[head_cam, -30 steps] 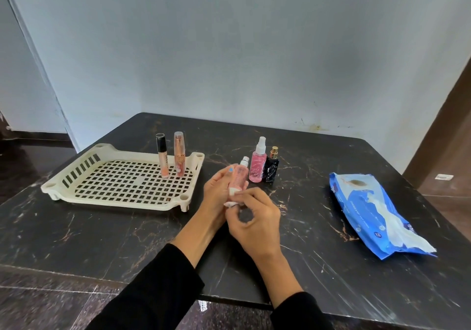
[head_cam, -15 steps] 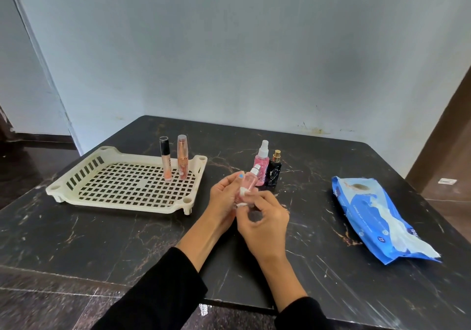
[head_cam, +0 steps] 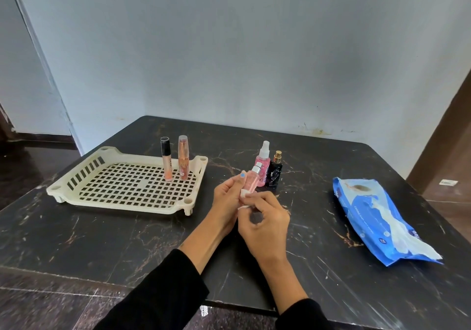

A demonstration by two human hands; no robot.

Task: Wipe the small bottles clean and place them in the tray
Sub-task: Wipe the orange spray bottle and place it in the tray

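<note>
Fingers of the left hand (head_cam: 226, 199) wrap the small pink bottle (head_cam: 251, 182) above the table (head_cam: 102, 240), right of the tray (head_cam: 127, 184), its long axis tilted, silver cap up-right, while the right hand (head_cam: 265, 225) pinches a white wipe (head_cam: 243, 197) at its base.

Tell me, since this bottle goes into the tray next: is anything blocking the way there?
Nothing visible does. The pink bottle, held in the left hand, has bare table between it and the tray; two tubes stand at its far edge.
</note>
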